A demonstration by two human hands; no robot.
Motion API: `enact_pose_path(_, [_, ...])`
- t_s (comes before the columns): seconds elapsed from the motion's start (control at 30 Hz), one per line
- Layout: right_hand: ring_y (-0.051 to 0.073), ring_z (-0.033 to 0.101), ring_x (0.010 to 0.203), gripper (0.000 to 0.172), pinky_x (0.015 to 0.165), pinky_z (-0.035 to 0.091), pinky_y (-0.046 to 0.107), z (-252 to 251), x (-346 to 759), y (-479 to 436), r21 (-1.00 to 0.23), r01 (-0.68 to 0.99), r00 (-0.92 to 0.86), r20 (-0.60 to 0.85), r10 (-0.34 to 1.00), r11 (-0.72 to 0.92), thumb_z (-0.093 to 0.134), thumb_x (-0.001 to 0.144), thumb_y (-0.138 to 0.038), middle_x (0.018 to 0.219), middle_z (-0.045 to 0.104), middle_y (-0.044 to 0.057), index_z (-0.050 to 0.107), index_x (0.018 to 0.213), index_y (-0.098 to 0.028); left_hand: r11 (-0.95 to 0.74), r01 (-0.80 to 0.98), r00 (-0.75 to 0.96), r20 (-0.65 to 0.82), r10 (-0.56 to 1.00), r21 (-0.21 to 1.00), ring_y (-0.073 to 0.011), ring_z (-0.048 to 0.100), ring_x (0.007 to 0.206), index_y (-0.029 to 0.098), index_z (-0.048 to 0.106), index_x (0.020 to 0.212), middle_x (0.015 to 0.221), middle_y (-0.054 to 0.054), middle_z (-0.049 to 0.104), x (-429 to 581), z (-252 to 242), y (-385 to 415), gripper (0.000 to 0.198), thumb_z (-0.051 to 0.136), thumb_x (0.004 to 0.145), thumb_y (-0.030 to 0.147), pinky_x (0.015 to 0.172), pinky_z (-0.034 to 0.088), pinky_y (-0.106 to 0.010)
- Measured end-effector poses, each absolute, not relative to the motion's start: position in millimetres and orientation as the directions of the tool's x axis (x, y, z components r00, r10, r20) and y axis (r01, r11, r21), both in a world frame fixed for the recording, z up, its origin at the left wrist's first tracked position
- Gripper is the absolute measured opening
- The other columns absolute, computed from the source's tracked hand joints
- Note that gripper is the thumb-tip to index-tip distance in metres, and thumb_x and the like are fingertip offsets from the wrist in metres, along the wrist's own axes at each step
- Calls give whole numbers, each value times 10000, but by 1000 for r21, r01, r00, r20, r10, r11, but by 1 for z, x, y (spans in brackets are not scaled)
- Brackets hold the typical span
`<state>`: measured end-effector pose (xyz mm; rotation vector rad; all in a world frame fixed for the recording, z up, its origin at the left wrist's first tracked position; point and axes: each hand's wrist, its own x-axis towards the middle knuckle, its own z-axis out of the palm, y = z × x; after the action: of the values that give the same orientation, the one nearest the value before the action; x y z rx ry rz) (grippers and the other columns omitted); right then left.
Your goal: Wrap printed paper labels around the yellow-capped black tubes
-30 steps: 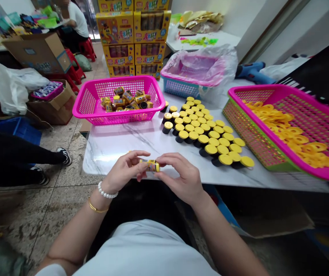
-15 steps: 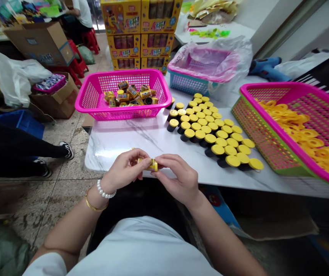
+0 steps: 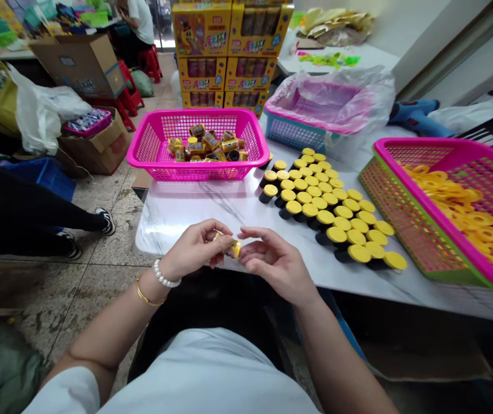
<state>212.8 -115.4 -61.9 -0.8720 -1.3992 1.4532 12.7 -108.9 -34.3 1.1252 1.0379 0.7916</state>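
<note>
My left hand (image 3: 198, 247) pinches a small yellow printed wrapper (image 3: 233, 248) between thumb and fingers, above the near edge of the table. Just right of it, my right hand (image 3: 274, 261) has its fingers apart and curved, with nothing plainly held. Its fingertips are close to the wrapper's end; whether they touch it I cannot tell. Farther back, a pink basket (image 3: 198, 171) holds several small cups in similar yellow printed wrapping (image 3: 209, 141). To the right stand many black cups with yellow lids (image 3: 315, 195), in close rows on the white table (image 3: 186, 213).
At the right, a pink-and-green basket (image 3: 427, 201) holds yellow rings (image 3: 466, 201). A bag-lined blue basket (image 3: 298, 129) stands at the back, beside a blue power tool (image 3: 419, 115). Yellow boxes (image 3: 203, 34) are stacked behind. A person's leg (image 3: 56, 213) shows at the left.
My right hand has let go of the yellow wrapped piece and opened slightly to the right. My left hand still grips it. The whole view has shifted a little.
</note>
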Motion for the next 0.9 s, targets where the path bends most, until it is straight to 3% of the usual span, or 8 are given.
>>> enact_pose_path(0.07, [171, 725, 890, 435, 764, 646, 319, -63, 215, -113, -980, -121, -357, 193, 914, 160, 854, 762, -325, 1184, 675, 72, 719, 1174, -279, 316, -27, 360, -286, 888, 948, -94, 546, 425, 155, 583, 940, 575, 19, 610, 14, -39, -109, 532, 721, 772, 641, 398, 417, -183])
enact_pose_path(0.2, [170, 713, 904, 204, 775, 639, 306, -66, 209, -111, -942, -187, -301, 325, 897, 279, 812, 820, -297, 1000, 687, 35, 786, 1021, -307, 374, -173, 446, -266, 855, 911, -106, 588, 413, 159, 586, 1029, 646, -5, 670, 15, -45, -112, 611, 740, 736, 672, 357, 433, -181])
enact_pose_path(0.27, [153, 709, 827, 202, 709, 644, 288, -67, 206, -113, -933, -248, -275, 325, 905, 260, 821, 811, -292, 982, 681, 26, 785, 1010, -310, 402, -218, 484, -259, 836, 889, -102, 585, 397, 156, 592, 1009, 647, -9, 685, 15, -46, -114, 590, 773, 724, 640, 343, 428, -174])
enact_pose_path(0.4, [131, 708, 682, 173, 574, 659, 290, -71, 198, -121, -946, -277, -286, 250, 925, 170, 820, 806, -262, 1040, 648, 30, 787, 975, -282, 429, -228, 485, -280, 828, 874, -82, 502, 298, 156, 551, 765, 524, 7, 635, 14, -51, -118, 541, 724, 755, 668, 270, 334, -157])
enact_pose_path(0.57, [119, 709, 594, 146, 498, 660, 300, -72, 186, -123, -946, -278, -238, 235, 942, 166, 818, 808, -316, 1067, 628, 17, 748, 917, -250, 432, -254, 444, -292, 847, 866, -70, 454, 272, 149, 564, 681, 479, 9, 606, 12, -48, -115, 594, 705, 722, 724, 250, 272, -164])
enact_pose_path(0.73, [123, 711, 659, 229, 581, 666, 310, -49, 172, -83, -933, -171, -260, 353, 899, 317, 842, 772, -335, 1120, 609, 30, 709, 923, -227, 326, -143, 382, -252, 889, 935, -63, 387, 262, 147, 594, 661, 435, 6, 561, 6, -26, -70, 667, 670, 675, 809, 281, 198, -191])
enact_pose_path(0.83, [123, 691, 630, 258, 586, 653, 310, -21, 163, -32, -896, -36, -207, 440, 874, 443, 818, 785, -386, 1045, 645, 26, 683, 938, -228, 244, -66, 205, -227, 952, 967, -81, 375, 268, 153, 597, 646, 395, -6, 504, -4, -19, -33, 746, 450, 777, 872, 324, 181, -218])
enact_pose_path(0.9, [156, 712, 721, 302, 643, 654, 321, -1, 161, 5, -844, 126, -89, 514, 853, 522, 740, 852, -438, 1062, 675, 49, 664, 1076, -250, 166, -10, 84, -164, 983, 986, -85, 361, 290, 162, 601, 664, 397, 3, 491, -15, -22, -17, 725, 422, 812, 849, 360, 210, -228])
